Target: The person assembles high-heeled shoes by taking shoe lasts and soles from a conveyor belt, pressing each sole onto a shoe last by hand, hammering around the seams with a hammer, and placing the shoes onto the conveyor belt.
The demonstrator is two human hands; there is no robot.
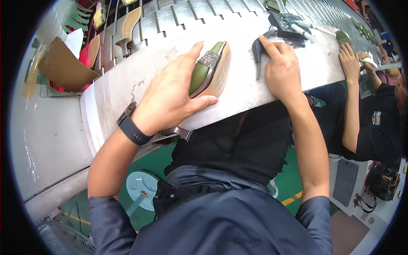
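Note:
My left hand grips a green shoe with a tan sole and a glittery grey strap, holding it on its side on the metal work table. My right hand rests on the table to the right, fingers closed around a dark grey shoe heel that stands upright. A dark wristband sits on my left wrist.
A conveyor of metal slats runs behind the table, carrying tan shoe soles. A dark tray with glue tubes lies at the back right. Another person in black works at the right. A brown board lies far left.

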